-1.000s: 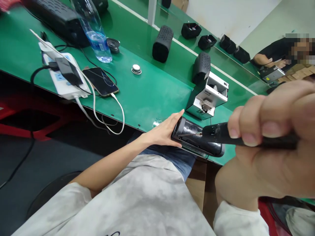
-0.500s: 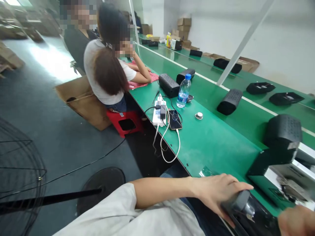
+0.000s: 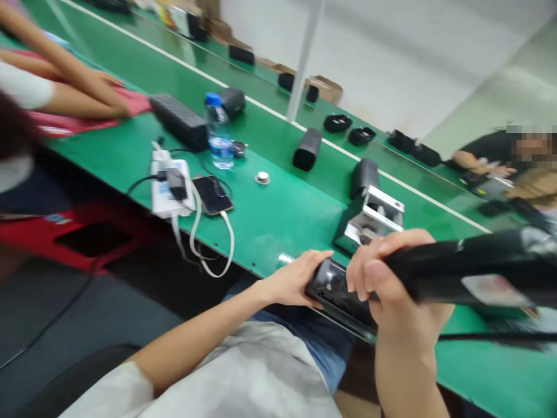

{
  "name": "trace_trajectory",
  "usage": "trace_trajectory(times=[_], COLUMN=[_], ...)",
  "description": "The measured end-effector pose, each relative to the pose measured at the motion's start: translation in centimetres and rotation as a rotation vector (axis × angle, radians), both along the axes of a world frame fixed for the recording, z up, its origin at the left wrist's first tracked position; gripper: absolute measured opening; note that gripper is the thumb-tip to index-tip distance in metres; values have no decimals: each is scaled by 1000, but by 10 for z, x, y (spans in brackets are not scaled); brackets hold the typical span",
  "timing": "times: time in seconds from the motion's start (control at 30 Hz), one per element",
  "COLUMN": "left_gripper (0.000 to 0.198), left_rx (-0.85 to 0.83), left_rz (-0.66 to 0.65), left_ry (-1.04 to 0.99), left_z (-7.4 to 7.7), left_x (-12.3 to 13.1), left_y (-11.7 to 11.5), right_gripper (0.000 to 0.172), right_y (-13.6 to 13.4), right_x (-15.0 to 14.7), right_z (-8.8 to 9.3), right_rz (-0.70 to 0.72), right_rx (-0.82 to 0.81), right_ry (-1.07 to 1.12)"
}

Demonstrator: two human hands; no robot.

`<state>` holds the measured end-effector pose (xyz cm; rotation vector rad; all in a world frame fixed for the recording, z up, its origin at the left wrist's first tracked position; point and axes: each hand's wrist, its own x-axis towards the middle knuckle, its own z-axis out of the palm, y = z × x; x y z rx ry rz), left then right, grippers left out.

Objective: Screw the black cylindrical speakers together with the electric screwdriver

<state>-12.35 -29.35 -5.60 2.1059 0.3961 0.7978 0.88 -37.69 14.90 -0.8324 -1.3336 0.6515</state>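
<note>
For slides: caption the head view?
Left hand steadies a black speaker at the green bench edge; right hand grips a black electric screwdriver.

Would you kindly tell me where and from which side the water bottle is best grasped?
Probably around its round middle, from the near side, over the flat phone: the water bottle stands upright, with a long black speaker close on one side and a small round part on the other.
</note>
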Motion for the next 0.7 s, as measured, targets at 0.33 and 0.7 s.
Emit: trace_trajectory(times=[0.33, 0.7], left_gripper=[139, 139], left_rx=[3, -9], left_rz=[13, 5], left_ry=[72, 101], left_z=[13, 14], left_x=[-7, -7], left_y=[-4, -2], right_gripper=[12, 29], right_y=[68, 108], right_x=[107, 127], right_z=[47, 18], right_rz=[-530, -614], right_rx=[474, 310], right_ry=[66, -192])
